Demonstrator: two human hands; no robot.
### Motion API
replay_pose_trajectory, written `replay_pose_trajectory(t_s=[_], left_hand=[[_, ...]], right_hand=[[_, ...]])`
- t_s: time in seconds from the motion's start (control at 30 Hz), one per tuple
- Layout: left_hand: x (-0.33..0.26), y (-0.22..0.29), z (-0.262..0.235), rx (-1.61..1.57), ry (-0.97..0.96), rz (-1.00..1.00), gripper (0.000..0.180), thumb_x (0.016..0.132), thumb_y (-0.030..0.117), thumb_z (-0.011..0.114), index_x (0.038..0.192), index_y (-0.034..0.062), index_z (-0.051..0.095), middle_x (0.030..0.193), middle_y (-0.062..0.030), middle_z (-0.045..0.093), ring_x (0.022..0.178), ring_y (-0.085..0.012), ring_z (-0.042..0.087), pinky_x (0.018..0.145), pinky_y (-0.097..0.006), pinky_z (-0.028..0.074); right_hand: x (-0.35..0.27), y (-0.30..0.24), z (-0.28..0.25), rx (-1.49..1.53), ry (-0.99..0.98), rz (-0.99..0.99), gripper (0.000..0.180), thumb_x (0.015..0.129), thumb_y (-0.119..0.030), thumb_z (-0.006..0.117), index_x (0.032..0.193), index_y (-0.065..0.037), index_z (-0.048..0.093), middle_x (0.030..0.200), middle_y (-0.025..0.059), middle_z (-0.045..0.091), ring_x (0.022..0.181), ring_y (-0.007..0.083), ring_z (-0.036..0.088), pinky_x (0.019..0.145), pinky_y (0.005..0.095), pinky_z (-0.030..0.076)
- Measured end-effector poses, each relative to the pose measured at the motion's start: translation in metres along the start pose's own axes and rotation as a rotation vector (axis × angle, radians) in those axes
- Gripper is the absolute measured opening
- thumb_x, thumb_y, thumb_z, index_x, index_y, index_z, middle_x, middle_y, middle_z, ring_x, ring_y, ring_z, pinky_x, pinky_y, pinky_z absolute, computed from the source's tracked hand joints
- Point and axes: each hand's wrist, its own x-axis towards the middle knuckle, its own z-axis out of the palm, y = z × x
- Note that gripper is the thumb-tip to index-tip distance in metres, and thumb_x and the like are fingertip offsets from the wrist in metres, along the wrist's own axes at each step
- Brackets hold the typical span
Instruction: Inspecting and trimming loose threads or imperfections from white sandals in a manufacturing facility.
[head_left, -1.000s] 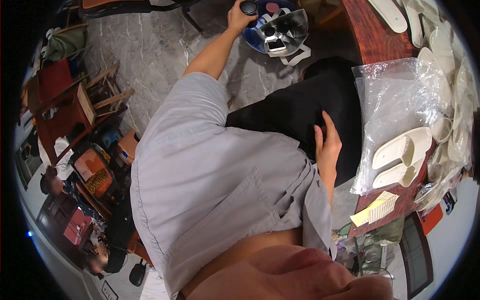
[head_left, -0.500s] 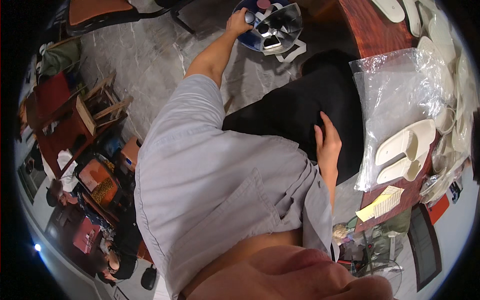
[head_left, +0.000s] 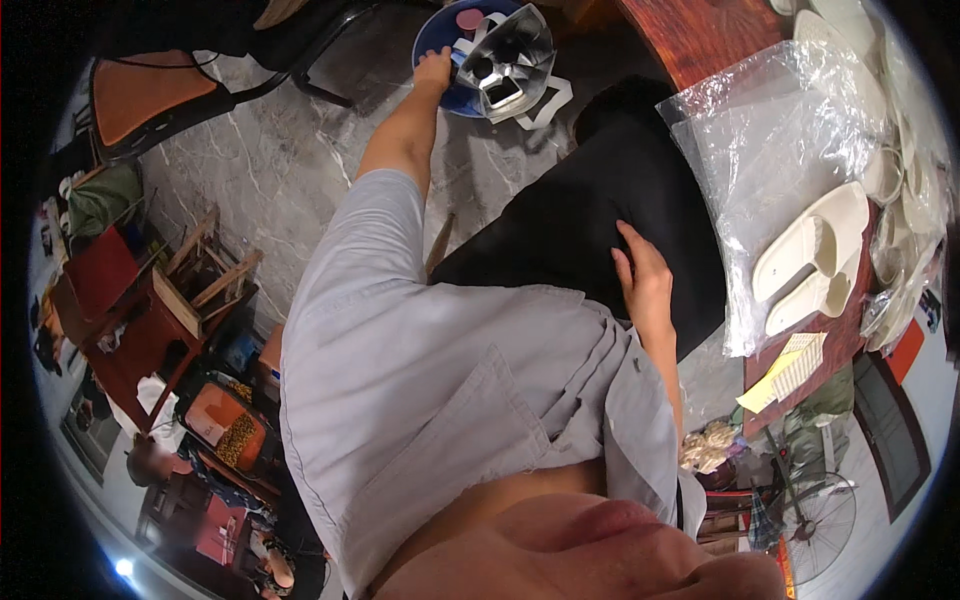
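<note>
My left hand (head_left: 433, 72) reaches far out to the rim of a blue tub (head_left: 424, 50), its fingers bent over the inside; what they hold is hidden. Beside it in the tub stands a silver-lined bag (head_left: 527, 40), wide at the mouth, with dark and white items inside. A white strap (head_left: 545, 117) hangs from the bag's side. A pink round lid (head_left: 468, 20) shows at the tub's back. My right hand (head_left: 645, 278) lies on my black trousers (head_left: 560, 225), fingers stretched out, holding nothing.
At right, white slippers (head_left: 815, 255) lie on clear plastic bags (head_left: 745, 130) on a red-brown wooden table (head_left: 680, 40). Paper slips (head_left: 785, 372) lie at its near edge, more slippers along its far side. An orange-seated chair (head_left: 150, 95) and wooden stools (head_left: 205, 275) stand left; people sit beyond.
The view has shifted, so the tub sits further left. A grey round thing seen earlier in my left hand no longer shows. My right hand stays on the trousers.
</note>
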Motion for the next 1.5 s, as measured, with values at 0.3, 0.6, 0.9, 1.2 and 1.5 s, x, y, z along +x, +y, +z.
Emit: replay_pose_trajectory(t_s=[0.3, 0.6, 0.9, 1.2, 1.5], left_hand=[[-0.002, 0.011, -0.018, 0.482, 0.023, 0.168, 0.066, 0.068, 0.022, 0.083, 0.130, 0.0190, 0.059, 0.128, -0.0124, 0.061, 0.132, -0.0357, 0.041, 0.097, -0.053, 0.035], [-0.011, 0.000, -0.048, 0.404, 0.077, 0.184, 0.055, 0.072, 0.031, 0.080, 0.124, 0.0246, 0.064, 0.127, -0.0088, 0.062, 0.129, -0.0340, 0.044, 0.095, -0.053, 0.038], [-0.032, 0.012, -0.135, -0.288, 0.639, 0.268, 0.024, 0.083, 0.032, 0.071, 0.084, 0.0075, 0.072, 0.079, -0.0155, 0.070, 0.075, -0.0299, 0.070, 0.069, -0.041, 0.052], [-0.138, 0.154, -0.289, -0.925, 1.013, 0.662, 0.016, 0.086, 0.005, 0.071, 0.074, -0.0029, 0.064, 0.077, -0.0092, 0.071, 0.072, -0.0147, 0.066, 0.070, -0.030, 0.052], [-0.298, 0.320, -0.318, -0.507, 0.580, 1.489, 0.020, 0.074, 0.004, 0.076, 0.093, 0.0031, 0.069, 0.101, -0.0116, 0.069, 0.099, -0.0292, 0.066, 0.087, -0.038, 0.051]], right_hand=[[-0.002, 0.005, 0.002, -0.011, -0.003, -0.009, 0.038, 0.084, -0.002, 0.070, 0.121, -0.004, 0.063, 0.094, 0.0188, 0.067, 0.083, 0.0355, 0.065, 0.076, 0.0422, 0.053], [-0.006, 0.010, 0.001, 0.006, 0.003, -0.043, 0.038, 0.085, -0.004, 0.069, 0.122, -0.006, 0.062, 0.091, 0.0172, 0.065, 0.083, 0.0345, 0.064, 0.077, 0.0419, 0.052], [0.001, 0.002, -0.032, 0.043, 0.118, -0.123, 0.035, 0.082, -0.004, 0.070, 0.116, -0.006, 0.064, 0.082, 0.0102, 0.061, 0.077, 0.0291, 0.061, 0.071, 0.0400, 0.050], [-0.030, -0.003, -0.093, 0.009, 0.453, -0.221, 0.027, 0.078, 0.001, 0.073, 0.104, -0.003, 0.069, 0.074, 0.0091, 0.057, 0.068, 0.0259, 0.057, 0.063, 0.0368, 0.047], [-0.053, 0.053, -0.161, -0.174, 0.729, 0.193, 0.026, 0.086, -0.007, 0.069, 0.111, -0.007, 0.070, 0.096, 0.0157, 0.065, 0.090, 0.0315, 0.061, 0.076, 0.0418, 0.050]])
